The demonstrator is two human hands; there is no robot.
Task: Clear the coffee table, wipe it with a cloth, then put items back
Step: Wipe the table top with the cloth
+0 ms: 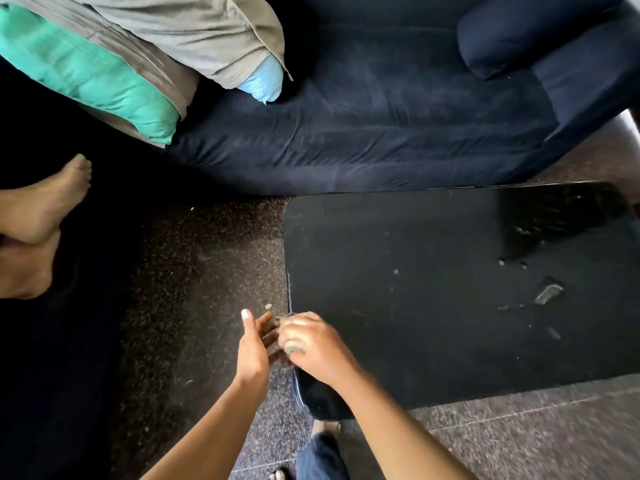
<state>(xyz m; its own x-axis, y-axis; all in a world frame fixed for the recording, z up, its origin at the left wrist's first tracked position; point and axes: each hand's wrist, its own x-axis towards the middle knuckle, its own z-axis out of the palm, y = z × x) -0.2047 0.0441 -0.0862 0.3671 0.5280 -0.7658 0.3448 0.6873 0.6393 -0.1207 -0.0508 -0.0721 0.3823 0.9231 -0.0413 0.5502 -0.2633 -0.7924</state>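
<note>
Coffee table (433,271) cleared, not yet wiped clean: at its left edge my right hand (313,344) grips a grey wad (293,348), my left hand (254,346) straight-fingered alongside.

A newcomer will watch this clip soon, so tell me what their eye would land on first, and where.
First the two hands meeting at the left edge of the black coffee table: the left hand open beside the edge, the right hand curled round a blurred grey wad. Next the bright green pillow on the dark blue sofa, upper left. Pale scraps dot the table's right side.
</note>
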